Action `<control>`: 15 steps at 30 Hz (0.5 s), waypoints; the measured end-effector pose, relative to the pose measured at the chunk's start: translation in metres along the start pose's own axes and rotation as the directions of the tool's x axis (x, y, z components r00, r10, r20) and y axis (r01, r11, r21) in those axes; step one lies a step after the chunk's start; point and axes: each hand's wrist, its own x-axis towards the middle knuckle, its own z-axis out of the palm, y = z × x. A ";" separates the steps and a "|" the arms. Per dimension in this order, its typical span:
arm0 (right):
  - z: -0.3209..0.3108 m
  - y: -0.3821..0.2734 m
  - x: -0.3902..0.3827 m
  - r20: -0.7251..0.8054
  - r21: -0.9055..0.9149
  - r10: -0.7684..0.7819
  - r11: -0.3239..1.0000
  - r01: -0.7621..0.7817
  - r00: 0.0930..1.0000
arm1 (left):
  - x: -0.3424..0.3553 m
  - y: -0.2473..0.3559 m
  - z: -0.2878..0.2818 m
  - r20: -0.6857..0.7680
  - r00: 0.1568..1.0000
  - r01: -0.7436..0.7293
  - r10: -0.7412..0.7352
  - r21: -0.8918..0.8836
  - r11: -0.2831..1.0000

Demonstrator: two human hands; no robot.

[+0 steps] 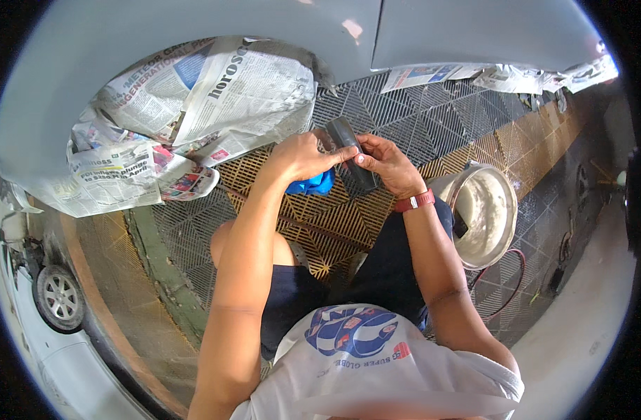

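Both hands meet over a dark grey, oblong block (362, 178), which looks like a sanding block, held tilted in front of my knees. My left hand (298, 155) grips it from the left, thumb laid across its face. From the right, my right hand (392, 166), with a red band on the wrist, closes on it too, thumb on the near side. The palm sides and some fingers are hidden. Just below my left hand shows a bunched blue cloth (312, 184); I cannot tell whether it touches the hand.
A grey car panel (278, 17) spans the far side, its wheel arch covered with newspaper (243, 98). At my right stands a bucket (485, 210) with whitish liquid, a reddish hose (522, 269) beside it. Grated tiles (327, 231) form the floor. Another car's wheel (59, 299) is at left.
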 end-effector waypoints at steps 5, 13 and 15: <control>0.005 -0.005 0.010 -0.439 -0.469 -0.321 0.879 0.091 0.839 | -0.007 -0.005 0.007 -0.071 0.997 0.039 -0.018 0.311 0.950; 0.032 -0.093 0.090 0.158 -0.974 -0.972 -0.125 0.188 0.173 | -0.013 -0.004 0.015 0.044 0.999 -0.004 -0.008 0.260 0.966; 0.037 -0.111 0.113 0.218 -0.961 -0.972 -0.199 0.191 0.087 | -0.012 -0.003 0.013 0.067 0.998 -0.003 -0.014 0.254 0.967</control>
